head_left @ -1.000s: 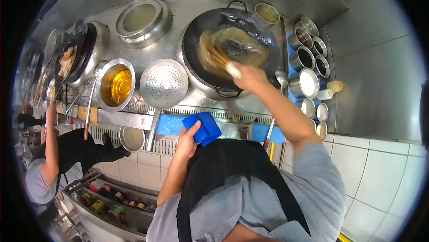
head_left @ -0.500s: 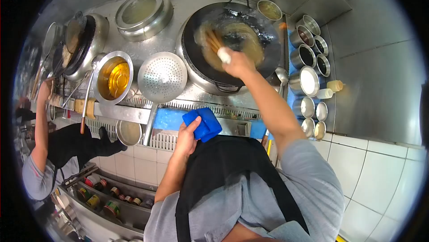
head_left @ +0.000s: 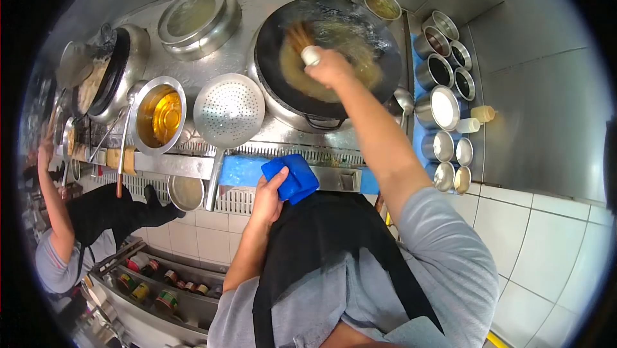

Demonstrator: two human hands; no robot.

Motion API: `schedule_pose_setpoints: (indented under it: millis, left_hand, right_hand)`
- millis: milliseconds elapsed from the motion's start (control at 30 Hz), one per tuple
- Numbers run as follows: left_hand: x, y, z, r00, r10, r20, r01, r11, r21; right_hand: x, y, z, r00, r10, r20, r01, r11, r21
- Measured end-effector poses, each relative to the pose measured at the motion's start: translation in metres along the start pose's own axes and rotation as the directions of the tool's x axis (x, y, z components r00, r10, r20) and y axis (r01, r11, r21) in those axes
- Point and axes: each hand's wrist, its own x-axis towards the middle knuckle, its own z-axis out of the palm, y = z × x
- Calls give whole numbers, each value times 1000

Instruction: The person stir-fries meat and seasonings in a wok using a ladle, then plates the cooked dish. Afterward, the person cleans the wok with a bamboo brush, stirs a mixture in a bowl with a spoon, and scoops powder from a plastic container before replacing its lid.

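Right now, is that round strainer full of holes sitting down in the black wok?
No, the strainer lies outside the wok, between it and the metal bowl of golden liquid.

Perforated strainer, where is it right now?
In the head view, the perforated strainer sits left of the big black wok, just right of the metal bowl of amber liquid.

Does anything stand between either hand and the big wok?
Nothing visible blocks the right hand, over the wok with the brush. Between the left hand, holding the blue cloth, and the wok's near handle lies the counter's slotted strip; nothing is seen standing on it there.
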Motion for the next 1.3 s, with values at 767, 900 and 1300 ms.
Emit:
schedule_pose_setpoints:
  millis: [767,900,1300]
  left_hand:
    - [-6,10,-7,997,66,-37,-67,997,-37]
    - [-1,12,-11,997,67,-38,-68,997,-35]
    - [5,9,-12,997,78,-2,-78,996,-33]
  right_hand:
    - [-136,57,-86,977,79,198,53,809,-585]
    - [-67,85,-124,998,56,-17,-53,761,-646]
    - [-126,33,-69,966,100,240,80,762,-642]
